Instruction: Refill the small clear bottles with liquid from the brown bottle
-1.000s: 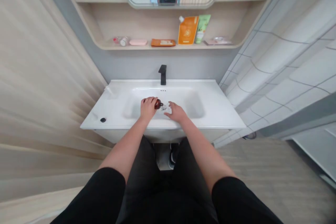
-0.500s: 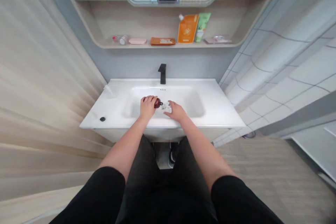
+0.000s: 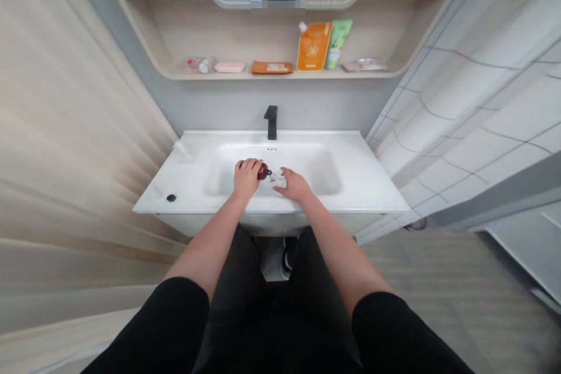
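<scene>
Over the sink (image 3: pixel 319 158), my left hand (image 3: pixel 248 178) is closed around a dark red-brown bottle (image 3: pixel 262 172). The bottle lies tipped on its side, its black neck pointing right. Just past that neck is a small clear container (image 3: pixel 277 176), and the fingers of my right hand (image 3: pixel 295 186) curl around it. Its exact shape is hard to make out. Bottle mouth and container are very close; whether they touch or liquid flows between them, I cannot tell.
A black faucet (image 3: pixel 272 123) rises behind the basin. On the left counter lie a round black cap (image 3: pixel 171 198) and a clear item (image 3: pixel 182 149). The shelf (image 3: pixel 236 76) above holds an orange pouch (image 3: pixel 314 47), a green tube (image 3: pixel 339 44) and a pink bar (image 3: pixel 230 67).
Both hands, the bottle and the clear container stay in almost the same place. Only a very slight shift of the view shows.
</scene>
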A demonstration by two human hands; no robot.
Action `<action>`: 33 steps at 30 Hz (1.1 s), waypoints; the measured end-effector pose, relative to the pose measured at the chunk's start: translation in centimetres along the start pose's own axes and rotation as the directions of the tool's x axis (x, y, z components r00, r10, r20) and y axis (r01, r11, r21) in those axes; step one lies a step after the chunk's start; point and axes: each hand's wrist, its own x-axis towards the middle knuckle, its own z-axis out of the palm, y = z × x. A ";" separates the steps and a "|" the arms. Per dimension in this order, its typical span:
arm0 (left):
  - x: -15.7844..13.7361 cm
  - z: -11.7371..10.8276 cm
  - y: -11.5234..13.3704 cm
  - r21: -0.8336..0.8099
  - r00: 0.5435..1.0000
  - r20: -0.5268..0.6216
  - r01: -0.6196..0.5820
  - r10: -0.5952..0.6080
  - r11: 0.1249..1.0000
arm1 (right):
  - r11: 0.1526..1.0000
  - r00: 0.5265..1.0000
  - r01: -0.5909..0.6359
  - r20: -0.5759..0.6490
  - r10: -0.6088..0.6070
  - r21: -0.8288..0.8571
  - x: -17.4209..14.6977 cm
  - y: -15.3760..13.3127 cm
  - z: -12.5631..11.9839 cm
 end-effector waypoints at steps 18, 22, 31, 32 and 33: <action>0.0 0.0 0.0 0.008 1.000 -0.003 -0.010 0.010 1.000 | 1.000 1.000 -0.003 0.004 0.003 -0.003 0.1 0.0 0.0; 0.0 -0.2 0.1 -0.004 1.000 0.001 -0.008 0.008 1.000 | 1.000 1.000 -0.002 0.001 0.002 -0.003 0.1 0.0 0.0; 0.0 -0.5 0.2 -0.001 1.000 0.008 -0.011 0.011 1.000 | 1.000 1.000 0.001 0.002 -0.001 -0.005 0.0 -0.2 -0.2; -0.1 -0.4 0.1 -0.002 1.000 0.004 -0.016 0.016 1.000 | 1.000 1.000 -0.001 0.005 0.001 -0.004 0.0 -0.2 -0.2; -0.1 -0.4 0.1 -0.002 1.000 -0.001 -0.019 0.019 1.000 | 1.000 1.000 -0.003 0.006 0.003 -0.003 0.0 -0.2 -0.2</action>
